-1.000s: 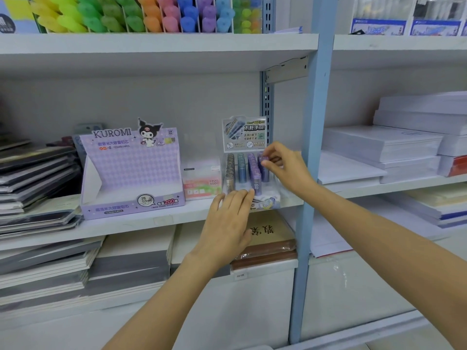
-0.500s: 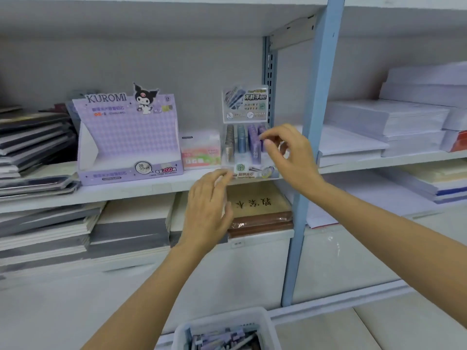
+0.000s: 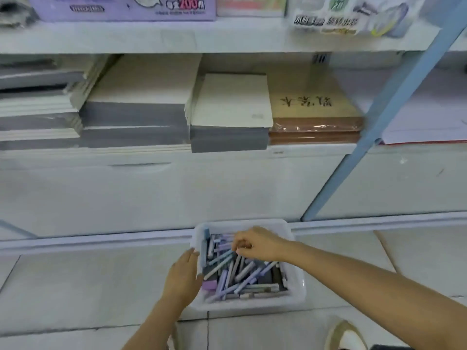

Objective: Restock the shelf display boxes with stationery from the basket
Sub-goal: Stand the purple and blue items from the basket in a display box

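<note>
In the lower middle of the frame a white plastic basket [image 3: 296,298] sits on the tiled floor [image 3: 75,286], full of loose stationery sticks [image 3: 240,275] in purple, blue and grey, lying crisscross. The right hand [image 3: 255,245] is down in the basket's upper end with its fingers curled in among the sticks; it is blurred, so I cannot tell if one is actually pinched. The left hand [image 3: 183,276] lies against the basket's left wall, fingers straight and together, tips at the rim, holding nothing. Above the basket, mid-frame, a shelf carries grey and white paper stacks [image 3: 141,97] and, right of them, a brown wrapped pack [image 3: 316,127] with dark characters on top. Along the top edge, on the shelf above [image 3: 177,36], the purple display box [image 3: 121,8] is at upper left and the clear display box [image 3: 353,18] at upper right, both cut off by the frame. A blue post [image 3: 394,102] slants down the right side. A shoe [image 3: 346,334] shows at the lower right.
</note>
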Available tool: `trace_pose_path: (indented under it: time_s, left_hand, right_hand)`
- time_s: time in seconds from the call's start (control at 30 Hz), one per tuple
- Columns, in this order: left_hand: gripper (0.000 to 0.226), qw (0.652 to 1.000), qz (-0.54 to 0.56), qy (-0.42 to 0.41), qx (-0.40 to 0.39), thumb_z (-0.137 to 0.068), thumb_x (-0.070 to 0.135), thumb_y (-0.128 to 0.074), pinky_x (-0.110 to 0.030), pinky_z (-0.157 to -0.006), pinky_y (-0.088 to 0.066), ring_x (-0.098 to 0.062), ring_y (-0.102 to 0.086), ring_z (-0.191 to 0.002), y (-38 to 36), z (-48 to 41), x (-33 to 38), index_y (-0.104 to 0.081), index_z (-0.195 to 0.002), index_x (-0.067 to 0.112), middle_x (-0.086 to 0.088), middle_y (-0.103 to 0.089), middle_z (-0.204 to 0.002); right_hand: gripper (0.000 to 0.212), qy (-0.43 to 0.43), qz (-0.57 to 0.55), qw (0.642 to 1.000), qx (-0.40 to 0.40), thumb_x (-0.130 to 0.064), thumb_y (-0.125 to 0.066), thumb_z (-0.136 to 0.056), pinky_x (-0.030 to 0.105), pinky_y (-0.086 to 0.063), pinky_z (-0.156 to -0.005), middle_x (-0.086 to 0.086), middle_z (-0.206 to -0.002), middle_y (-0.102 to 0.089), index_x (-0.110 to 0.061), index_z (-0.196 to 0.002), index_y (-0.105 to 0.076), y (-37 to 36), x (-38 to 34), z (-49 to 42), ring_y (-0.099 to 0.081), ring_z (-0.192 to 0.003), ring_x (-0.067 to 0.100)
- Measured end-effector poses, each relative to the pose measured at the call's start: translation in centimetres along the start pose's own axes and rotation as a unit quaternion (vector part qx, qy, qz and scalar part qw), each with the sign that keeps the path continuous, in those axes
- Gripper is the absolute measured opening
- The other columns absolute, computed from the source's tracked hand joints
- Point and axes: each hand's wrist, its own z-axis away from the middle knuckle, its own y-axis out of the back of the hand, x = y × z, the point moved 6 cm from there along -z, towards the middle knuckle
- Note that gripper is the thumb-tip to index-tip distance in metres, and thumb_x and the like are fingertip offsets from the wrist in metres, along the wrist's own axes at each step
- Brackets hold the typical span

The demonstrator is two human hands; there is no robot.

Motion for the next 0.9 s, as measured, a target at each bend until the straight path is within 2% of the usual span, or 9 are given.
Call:
trace_pose_path:
  time_s: [0.13,0.23,0.37,0.43,0.5,0.6,0.73,0.8,0.9]
  left_hand:
    - [0.062,0.999,-0.001,0.014,-0.036,-0.103,0.026,-0.042,-0.024,-0.114,-0.024,-0.016,-0.026,-0.145,-3.2,0.4,-1.7,-0.009,-0.154,0.015,0.000,0.008,-0.163]
    - [0.059,0.999,0.034,0.016,0.014,-0.101,0.022,-0.045,-0.025,-0.116,-0.021,-0.017,-0.025,-0.145,-3.7,0.3,-2.1,-0.018,-0.153,0.014,0.000,-0.002,-0.163]
    - [0.057,0.997,0.072,0.022,0.036,-0.099,0.020,-0.051,-0.031,-0.115,-0.025,-0.022,-0.029,-0.143,-4.5,0.4,-2.1,-0.028,-0.151,0.012,-0.002,-0.013,-0.162]
    - [0.054,0.996,0.077,0.015,0.041,-0.098,0.018,-0.053,-0.033,-0.112,-0.030,-0.025,-0.035,-0.140,-4.7,0.4,-2.2,-0.034,-0.148,0.012,-0.003,-0.017,-0.161]
    - [0.051,0.995,0.082,0.007,0.048,-0.097,0.017,-0.055,-0.035,-0.110,-0.033,-0.025,-0.038,-0.138,-4.6,0.5,-2.4,-0.038,-0.145,0.012,-0.003,-0.022,-0.159]
    - [0.049,0.994,0.091,-0.001,0.065,-0.095,0.013,-0.056,-0.037,-0.110,-0.036,-0.026,-0.042,-0.135,-4.2,0.6,-2.7,-0.043,-0.142,0.011,-0.004,-0.029,-0.157]
    - [0.047,0.990,0.108,0.000,0.085,-0.094,0.010,-0.057,-0.036,-0.107,-0.039,-0.026,-0.047,-0.128,-3.5,0.2,-2.5,-0.046,-0.140,0.007,-0.006,-0.036,-0.151]
    - [0.048,0.989,0.117,0.000,0.092,-0.094,0.009,-0.057,-0.036,-0.105,-0.040,-0.026,-0.047,-0.127,-3.3,0.0,-2.6,-0.045,-0.140,0.006,-0.007,-0.038,-0.150]
    - [0.049,0.986,0.131,0.003,0.099,-0.095,0.010,-0.055,-0.035,-0.106,-0.039,-0.024,-0.046,-0.129,-3.2,-0.2,-3.0,-0.043,-0.142,0.006,-0.006,-0.037,-0.151]
  right_hand:
    - [0.019,-0.073,0.027,0.994,-0.076,-0.021,-0.057,-0.096,0.029,-0.046,-0.076,0.009,-0.107,-0.066,-0.011,-0.111,-0.063,-6.9,5.8,-0.4,-0.062,-0.096,0.025]
    - [0.030,-0.103,0.043,0.989,-0.097,-0.027,-0.058,-0.094,0.031,-0.046,-0.076,0.007,-0.114,-0.060,-0.014,-0.121,-0.054,-10.1,8.0,0.2,-0.058,-0.095,0.021]
    - [0.038,-0.096,0.046,0.988,-0.115,-0.023,-0.062,-0.092,0.021,-0.030,-0.054,0.003,-0.098,-0.059,-0.015,-0.124,-0.044,-11.8,8.8,0.4,-0.036,-0.063,0.001]
    - [0.039,-0.090,0.051,0.985,-0.136,-0.021,-0.061,-0.092,0.021,-0.027,-0.052,0.005,-0.091,-0.058,-0.014,-0.125,-0.042,-11.8,9.0,0.2,-0.034,-0.060,0.001]
    - [0.041,-0.082,0.072,0.981,-0.158,-0.021,-0.061,-0.092,0.028,-0.032,-0.056,0.003,-0.085,-0.055,-0.015,-0.127,-0.041,-11.1,9.2,-0.1,-0.043,-0.065,0.013]
    - [0.038,-0.062,0.128,0.978,-0.155,-0.034,-0.064,-0.088,0.028,-0.037,-0.063,0.004,-0.094,-0.062,-0.019,-0.121,-0.050,-9.2,9.0,-1.0,-0.051,-0.078,0.017]
    - [0.025,-0.060,0.044,0.997,-0.012,-0.036,-0.060,-0.093,0.031,-0.052,-0.077,-0.003,-0.101,-0.067,-0.022,-0.113,-0.062,-5.8,7.4,-3.9,-0.062,-0.086,0.013]
    - [0.031,-0.050,-0.025,0.998,0.042,-0.032,-0.060,-0.094,0.034,-0.052,-0.086,-0.001,-0.115,-0.063,-0.021,-0.122,-0.057,-5.1,6.2,-5.9,-0.060,-0.096,0.012]
    - [0.050,-0.039,-0.056,0.996,0.058,-0.031,-0.061,-0.093,0.036,-0.044,-0.099,0.004,-0.135,-0.049,-0.016,-0.137,-0.044,-5.9,4.3,-9.4,-0.049,-0.120,0.018]
